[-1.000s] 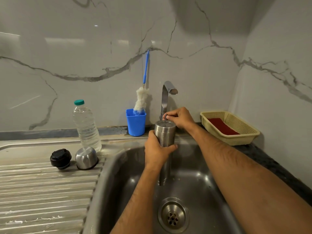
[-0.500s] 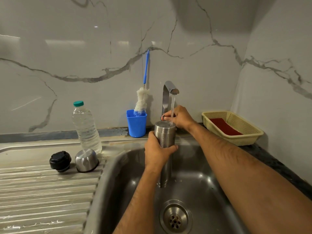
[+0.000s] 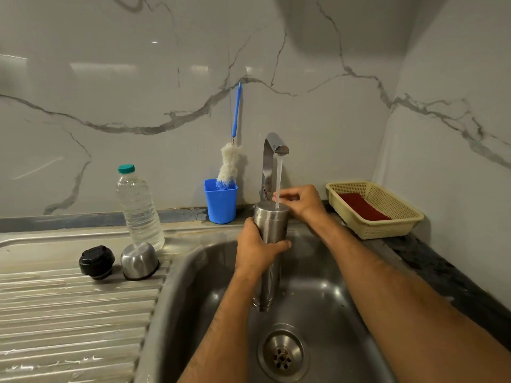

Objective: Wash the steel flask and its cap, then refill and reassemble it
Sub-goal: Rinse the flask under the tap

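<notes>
Nearest the camera, the drain (image 3: 282, 355) sits in the floor of the steel sink (image 3: 345, 313), and both forearms reach forward over the basin. The left hand (image 3: 255, 248) wraps its fingers round the middle of the steel flask (image 3: 270, 225), holding it above the basin with its long axis upright and its open mouth pointing up. A thin stream of water (image 3: 278, 183) from the tap (image 3: 272, 150) falls straight into that mouth. The right hand (image 3: 302, 201) is behind the flask's top, fingers curled at the base of the tap; what they grip is hidden, so I cannot tell.

On the ribbed drainboard (image 3: 69, 313) to the left lie the black stopper (image 3: 96, 262) and, just beside it, the steel cap (image 3: 139, 260), tilted mouth down. Close behind the cap stands a clear plastic water bottle (image 3: 138, 208) with a green lid. Further back, against the marble wall, a blue cup (image 3: 220, 201) holds a bottle brush (image 3: 231, 164), handle up. On the dark desk to the right, a cream basket (image 3: 401, 217) holds a red cloth (image 3: 362, 207).
</notes>
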